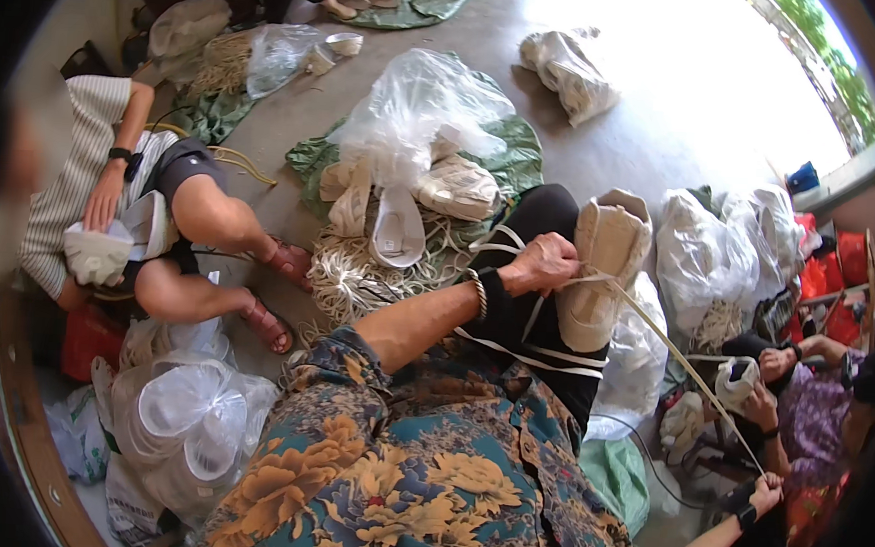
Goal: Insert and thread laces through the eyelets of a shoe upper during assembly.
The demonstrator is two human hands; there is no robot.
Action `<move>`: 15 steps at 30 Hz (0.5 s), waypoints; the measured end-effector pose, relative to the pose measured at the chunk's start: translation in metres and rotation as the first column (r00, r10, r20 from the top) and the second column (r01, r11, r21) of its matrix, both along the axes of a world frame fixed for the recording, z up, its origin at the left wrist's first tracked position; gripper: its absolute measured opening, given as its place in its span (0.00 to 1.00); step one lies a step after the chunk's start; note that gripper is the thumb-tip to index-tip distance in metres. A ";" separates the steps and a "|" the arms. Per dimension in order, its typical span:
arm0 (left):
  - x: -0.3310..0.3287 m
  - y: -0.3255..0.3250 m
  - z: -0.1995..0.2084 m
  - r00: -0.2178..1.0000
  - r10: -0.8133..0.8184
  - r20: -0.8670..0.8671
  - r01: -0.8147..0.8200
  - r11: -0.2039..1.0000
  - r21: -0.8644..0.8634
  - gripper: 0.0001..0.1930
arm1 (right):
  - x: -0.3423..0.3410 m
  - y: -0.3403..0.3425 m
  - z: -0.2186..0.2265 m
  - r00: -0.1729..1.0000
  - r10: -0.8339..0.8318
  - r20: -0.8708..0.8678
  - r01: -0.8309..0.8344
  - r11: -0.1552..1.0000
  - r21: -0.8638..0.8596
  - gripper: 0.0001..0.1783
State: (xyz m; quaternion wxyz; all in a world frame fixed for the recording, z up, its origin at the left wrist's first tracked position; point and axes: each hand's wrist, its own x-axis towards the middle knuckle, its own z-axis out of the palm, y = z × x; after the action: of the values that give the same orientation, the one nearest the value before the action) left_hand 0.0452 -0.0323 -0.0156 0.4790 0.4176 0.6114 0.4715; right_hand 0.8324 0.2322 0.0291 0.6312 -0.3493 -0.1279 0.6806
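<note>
A beige shoe [607, 246] rests on my black-trousered leg, its tongue and toe lying lengthwise away from me. Beside its left edge, my left hand [543, 265] is closed in a pinch on a cream shoelace. From the shoe, a length of shoelace [675, 356] runs taut down to the right. At its far end my right hand [764, 494] grips it, with the arm stretched out to the lower right. More white lace [528, 351] loops loosely across my thigh.
Ahead, white shoes [398, 227], a clear plastic bag [418, 107] and heaped laces [357, 281] lie on a green sheet. A co-worker [102, 193] at left and another [820, 407] at right handle white shoes. Bagged goods [704, 250] stand right; bagged shoe parts [188, 419] lie left.
</note>
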 end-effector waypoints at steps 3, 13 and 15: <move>-0.005 -0.003 0.005 1.000 -0.019 -0.006 0.018 0.997 -0.077 0.11 | 0.038 -0.031 -0.037 0.973 -0.184 0.139 0.199 0.974 -0.104 0.21; 0.010 0.005 0.005 1.000 -0.004 0.016 0.005 0.997 -0.072 0.10 | 0.095 -0.118 -0.084 0.746 -0.190 0.639 0.109 0.980 0.164 0.18; 0.010 -0.002 0.013 0.997 0.073 -0.032 -0.076 0.992 -0.103 0.10 | 0.023 -0.103 -0.117 0.827 -0.244 0.506 0.262 0.964 0.037 0.09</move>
State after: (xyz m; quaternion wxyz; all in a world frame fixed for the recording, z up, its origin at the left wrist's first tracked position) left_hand 0.0549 -0.0344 -0.0027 0.4736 0.3754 0.6570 0.4506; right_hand 0.8553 0.1288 -0.0882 0.6537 -0.5403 -0.2299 0.4774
